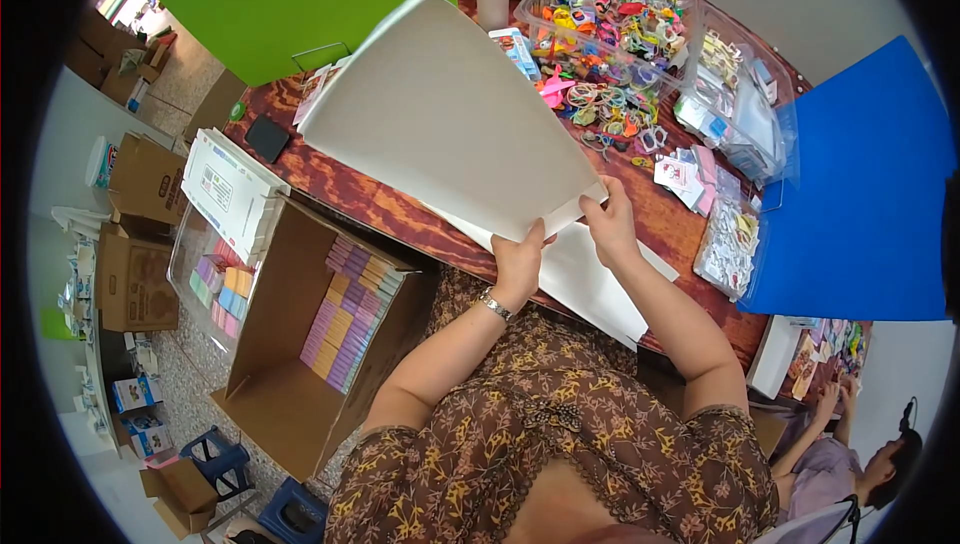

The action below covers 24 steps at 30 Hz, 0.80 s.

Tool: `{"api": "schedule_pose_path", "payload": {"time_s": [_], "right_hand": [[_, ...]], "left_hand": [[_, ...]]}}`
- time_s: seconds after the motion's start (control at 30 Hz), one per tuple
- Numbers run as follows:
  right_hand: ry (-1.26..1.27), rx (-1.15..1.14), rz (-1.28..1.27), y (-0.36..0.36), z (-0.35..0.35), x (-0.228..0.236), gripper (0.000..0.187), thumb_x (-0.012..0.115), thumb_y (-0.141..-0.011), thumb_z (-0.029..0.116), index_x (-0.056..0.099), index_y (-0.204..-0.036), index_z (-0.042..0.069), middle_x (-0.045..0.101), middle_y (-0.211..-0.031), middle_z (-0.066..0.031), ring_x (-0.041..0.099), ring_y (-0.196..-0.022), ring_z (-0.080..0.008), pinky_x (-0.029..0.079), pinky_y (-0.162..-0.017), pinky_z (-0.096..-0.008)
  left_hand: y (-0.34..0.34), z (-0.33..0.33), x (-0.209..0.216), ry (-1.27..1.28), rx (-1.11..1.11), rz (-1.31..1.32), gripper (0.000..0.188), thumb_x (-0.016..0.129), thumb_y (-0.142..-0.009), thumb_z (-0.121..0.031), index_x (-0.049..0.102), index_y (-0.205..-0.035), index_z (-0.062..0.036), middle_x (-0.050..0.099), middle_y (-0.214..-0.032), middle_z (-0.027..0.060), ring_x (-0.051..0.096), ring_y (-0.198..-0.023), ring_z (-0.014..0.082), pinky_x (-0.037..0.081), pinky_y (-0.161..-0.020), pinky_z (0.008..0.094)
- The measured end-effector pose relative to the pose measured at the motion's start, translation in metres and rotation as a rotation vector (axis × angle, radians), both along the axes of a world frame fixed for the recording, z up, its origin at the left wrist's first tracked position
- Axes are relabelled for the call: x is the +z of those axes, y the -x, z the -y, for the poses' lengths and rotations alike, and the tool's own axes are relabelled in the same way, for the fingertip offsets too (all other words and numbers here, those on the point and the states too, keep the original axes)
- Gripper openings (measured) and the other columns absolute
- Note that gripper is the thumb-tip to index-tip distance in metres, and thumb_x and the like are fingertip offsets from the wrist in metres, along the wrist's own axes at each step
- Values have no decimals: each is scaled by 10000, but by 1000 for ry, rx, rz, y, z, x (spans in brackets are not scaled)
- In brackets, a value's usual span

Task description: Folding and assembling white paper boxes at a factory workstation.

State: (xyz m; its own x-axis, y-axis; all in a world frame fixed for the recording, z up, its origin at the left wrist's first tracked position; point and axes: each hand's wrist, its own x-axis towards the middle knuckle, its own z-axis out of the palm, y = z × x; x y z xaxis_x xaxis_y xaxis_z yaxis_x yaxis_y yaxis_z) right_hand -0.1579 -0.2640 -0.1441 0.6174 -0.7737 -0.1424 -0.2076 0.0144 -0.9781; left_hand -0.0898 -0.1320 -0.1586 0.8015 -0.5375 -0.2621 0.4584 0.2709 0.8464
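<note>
A large white cardboard sheet [440, 114] stands tilted over the table in front of me, its far edge raised. My left hand [518, 262] grips the sheet's near edge, thumb on top, a metal watch on the wrist. Close by on the right, my right hand [612, 224] pinches the same edge at its corner, where a narrow strip is bent up between both hands. Beneath them another white sheet [590, 279] lies on the table and juts past its front edge. Most of the fingers under the cardboard are hidden.
Clear bins of colourful small trinkets [620, 14] fill the table's [360, 189] back, with loose trinkets before them. Green [300, 4] and blue [860, 194] panels stand at the sides. An open carton [285, 314] of pastel boxes is at left. Another person [850, 464] works at lower right.
</note>
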Motion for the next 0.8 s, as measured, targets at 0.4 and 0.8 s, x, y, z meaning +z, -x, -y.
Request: {"api": "schedule_pose_path", "payload": {"time_s": [0.4, 0.8], "right_hand": [[-154, -61, 160, -13, -2, -10, 302, 599, -904, 50, 498, -1185, 8, 606, -1054, -85, 633, -912, -165, 560, -763, -321], [23, -150, 53, -24, -8, -19, 313, 549, -875, -16, 498, -1182, 15, 616, -1026, -70, 618, -881, -158, 524, -662, -304]], "left_hand": [[-5, 0, -3, 38, 87, -51, 392, 606, -863, 95, 492, -1232, 24, 573, -1195, 102, 594, -1099, 229, 530, -923, 368], [2, -8, -2, -98, 108, 226, 224, 642, -843, 66, 603, -1064, 78, 639, -1096, 93, 581, -1004, 161, 470, -864, 299]]}}
